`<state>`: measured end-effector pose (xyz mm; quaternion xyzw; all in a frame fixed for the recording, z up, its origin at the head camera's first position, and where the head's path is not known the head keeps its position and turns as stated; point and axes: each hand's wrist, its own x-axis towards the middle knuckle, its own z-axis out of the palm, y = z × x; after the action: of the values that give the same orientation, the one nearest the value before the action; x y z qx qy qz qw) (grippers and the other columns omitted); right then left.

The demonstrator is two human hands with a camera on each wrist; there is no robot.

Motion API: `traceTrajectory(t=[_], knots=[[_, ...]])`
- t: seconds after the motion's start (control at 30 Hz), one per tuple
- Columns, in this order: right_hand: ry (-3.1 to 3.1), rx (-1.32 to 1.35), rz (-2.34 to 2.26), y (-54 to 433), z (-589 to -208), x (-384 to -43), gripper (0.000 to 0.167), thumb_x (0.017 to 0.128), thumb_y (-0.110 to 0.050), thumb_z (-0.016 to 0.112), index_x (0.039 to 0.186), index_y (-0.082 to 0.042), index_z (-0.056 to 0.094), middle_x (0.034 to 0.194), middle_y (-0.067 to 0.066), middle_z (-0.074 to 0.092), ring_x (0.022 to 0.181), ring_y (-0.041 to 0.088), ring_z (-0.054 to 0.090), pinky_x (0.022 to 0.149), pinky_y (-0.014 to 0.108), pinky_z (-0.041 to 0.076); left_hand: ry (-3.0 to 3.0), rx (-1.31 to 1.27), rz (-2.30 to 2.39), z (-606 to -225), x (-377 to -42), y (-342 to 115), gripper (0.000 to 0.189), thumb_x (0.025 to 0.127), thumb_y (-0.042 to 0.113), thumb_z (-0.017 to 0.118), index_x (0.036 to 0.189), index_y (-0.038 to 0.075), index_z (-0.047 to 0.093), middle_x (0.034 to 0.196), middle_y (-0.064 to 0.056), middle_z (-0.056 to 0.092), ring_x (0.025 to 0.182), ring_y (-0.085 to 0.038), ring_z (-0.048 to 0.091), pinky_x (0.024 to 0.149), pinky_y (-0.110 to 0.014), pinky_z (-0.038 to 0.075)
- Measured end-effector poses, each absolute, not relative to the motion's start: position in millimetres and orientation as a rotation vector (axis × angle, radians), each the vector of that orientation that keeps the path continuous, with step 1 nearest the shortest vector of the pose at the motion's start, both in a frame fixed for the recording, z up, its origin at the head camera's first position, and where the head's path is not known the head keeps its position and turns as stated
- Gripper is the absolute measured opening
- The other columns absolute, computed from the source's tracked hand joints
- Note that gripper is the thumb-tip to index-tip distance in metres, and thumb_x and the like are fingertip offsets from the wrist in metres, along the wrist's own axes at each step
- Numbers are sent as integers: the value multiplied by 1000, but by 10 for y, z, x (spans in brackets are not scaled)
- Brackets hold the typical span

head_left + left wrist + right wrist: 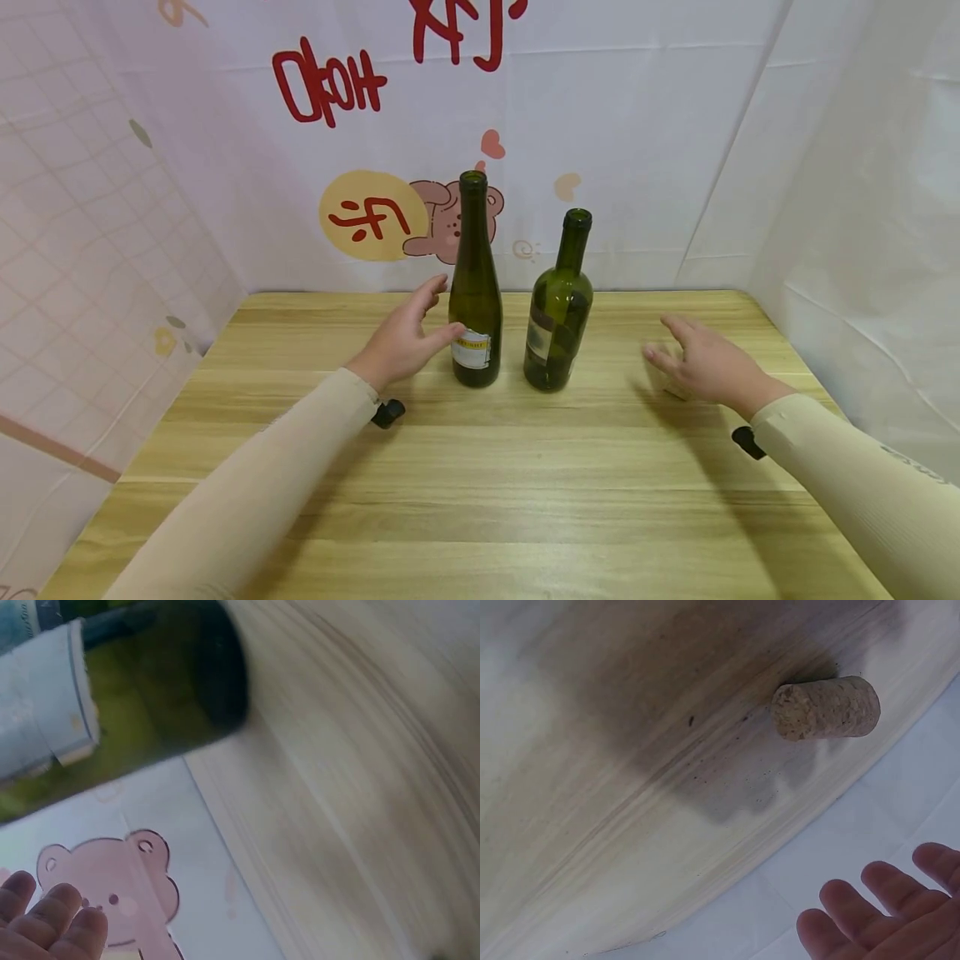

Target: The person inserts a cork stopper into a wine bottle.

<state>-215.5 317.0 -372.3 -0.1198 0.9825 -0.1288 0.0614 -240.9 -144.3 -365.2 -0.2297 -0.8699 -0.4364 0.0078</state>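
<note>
The tall green bottle (475, 292) stands upright on the surface (525, 483), just beside my left grip (405, 337). That grip is wide and holds nothing; I can't tell if my thumb touches the label (472, 354). The cork (829, 709) lies on its side near my right grip (705, 362), which is spread and bare. I think I'm at the reaching part. The next move calls for curling fingers round the bottle and pinching the cork softly. A shorter green bottle (558, 325) stands between my two grips. A pink bear (124, 862) is behind.
</note>
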Motion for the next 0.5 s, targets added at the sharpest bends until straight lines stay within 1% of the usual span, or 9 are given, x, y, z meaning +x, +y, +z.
traceTrajectory(t=[0.1, 0.23, 0.37, 0.5], knots=[[2981, -368, -370, 3189, -3750, -2144, 86, 108, -56, 49, 157, 13, 31, 158, 39, 38, 147, 60, 33, 120, 70, 28, -2670, -743, -1453, -3641, -2422, -1367, 86, 100, 51, 69, 168, 23, 24, 171, -3, 34, 156, -32, 37, 128, -52, 31], [3004, -401, -332, 3215, -3782, -2123, 79, 108, -53, 52, 151, 14, 42, 152, 39, 47, 141, 60, 42, 117, 69, 34, -2608, -763, -1543, -3632, -2437, -1277, 81, 99, 47, 72, 165, 29, 28, 165, 3, 42, 154, -27, 40, 127, -52, 32], [3009, -430, -296, 3244, -3799, -2093, 75, 108, -51, 55, 145, 15, 50, 145, 40, 53, 135, 61, 48, 113, 70, 39, -2575, -747, -1628, -3631, -2452, -1213, 78, 98, 45, 74, 162, 33, 31, 159, 3, 48, 148, -27, 49, 121, -56, 40], [3011, -455, -284, 3258, -3808, -2065, 70, 107, -46, 59, 141, 15, 54, 139, 39, 58, 130, 61, 54, 109, 70, 43, -2559, -708, -1684, -3621, -2455, -1161, 78, 97, 45, 76, 161, 31, 33, 155, 2, 49, 139, -30, 57, 113, -56, 49]])
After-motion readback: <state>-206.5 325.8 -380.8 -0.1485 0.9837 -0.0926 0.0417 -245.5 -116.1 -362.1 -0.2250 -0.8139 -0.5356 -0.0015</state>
